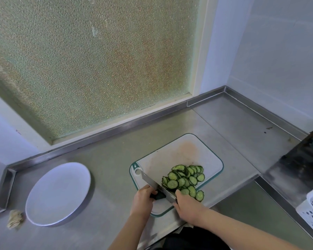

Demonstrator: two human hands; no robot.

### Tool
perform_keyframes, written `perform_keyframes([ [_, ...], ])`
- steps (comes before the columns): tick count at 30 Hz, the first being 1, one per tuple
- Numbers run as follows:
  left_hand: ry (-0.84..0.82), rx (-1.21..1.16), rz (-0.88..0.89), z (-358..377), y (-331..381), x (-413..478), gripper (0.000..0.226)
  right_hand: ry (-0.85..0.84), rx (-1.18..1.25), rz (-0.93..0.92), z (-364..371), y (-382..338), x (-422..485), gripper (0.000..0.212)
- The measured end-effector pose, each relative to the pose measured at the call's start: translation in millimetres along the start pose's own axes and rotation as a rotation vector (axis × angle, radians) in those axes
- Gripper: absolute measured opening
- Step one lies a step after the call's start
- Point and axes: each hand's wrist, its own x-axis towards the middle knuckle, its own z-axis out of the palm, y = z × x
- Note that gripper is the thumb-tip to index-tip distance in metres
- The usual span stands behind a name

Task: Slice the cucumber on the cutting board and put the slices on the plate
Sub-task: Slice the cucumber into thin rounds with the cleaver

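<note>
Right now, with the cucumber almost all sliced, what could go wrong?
1. The left hand holds only a short stub right against the knife; that hand could be cut.
2. Some slices lie at the near edge of the board and may slide onto the counter.
3. The plate stands apart from the board, so slices may drop on the way.

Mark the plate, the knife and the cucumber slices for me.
plate (58, 193): head view, bare middle of its white face.
knife (150, 181): head view, flat of the steel blade.
cucumber slices (181, 182): head view, a slice mid-pile.
</note>
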Motion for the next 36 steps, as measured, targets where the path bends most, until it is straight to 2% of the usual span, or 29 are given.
perform_keyframes([
  [3,0.008,-0.011,0.002,0.1,0.2,-1.9,0.027,0.006,0.043,-0.004,-3.2,-1.6,2.6,0.038],
  [25,0.026,0.034,0.111,1.5,-2.6,-12.4,0.020,0.094,0.088,-0.114,-30.8,-15.1,-7.7,0.019],
  [30,0.046,-0.042,0.026,-0.7,1.0,-15.0,0.021,0.066,0.087,-0.108,-31.2,-12.0,-16.0,0.019],
  [36,0.070,-0.012,0.006,1.0,0.2,-13.3,0.019,0.032,0.096,-0.079,-36.5,-9.7,-25.9,0.020],
])
